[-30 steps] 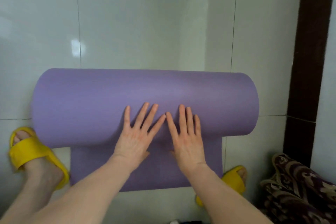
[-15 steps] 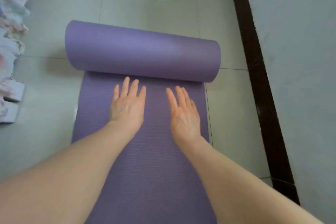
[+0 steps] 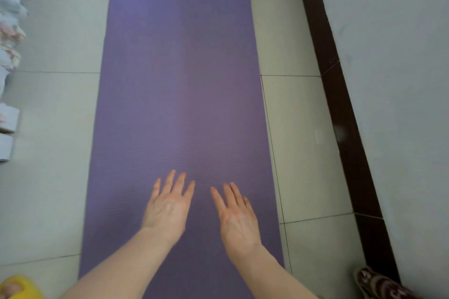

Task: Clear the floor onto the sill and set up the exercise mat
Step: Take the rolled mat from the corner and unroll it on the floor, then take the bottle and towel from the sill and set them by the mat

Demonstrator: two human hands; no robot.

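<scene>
The purple exercise mat (image 3: 179, 80) lies unrolled on the pale tiled floor and runs away from me past the top of the view; no roll shows. My left hand (image 3: 167, 209) is over the mat's near part, fingers straight and spread. My right hand (image 3: 237, 216) is beside it to the right, fingers straight too. Both hands are palm down and hold nothing. Whether they touch the mat or hover just above it I cannot tell.
A dark skirting strip (image 3: 340, 114) and a pale wall (image 3: 393, 80) run along the right. White floral fabric and pale blocks (image 3: 8, 119) line the left edge. A yellow slipper (image 3: 17, 287) shows bottom left, patterned dark cloth (image 3: 379, 284) bottom right.
The rolled part of the mat has rolled away out of view, leaving the mat flat. My hands have come off the roll and now sit over the mat's near part.
</scene>
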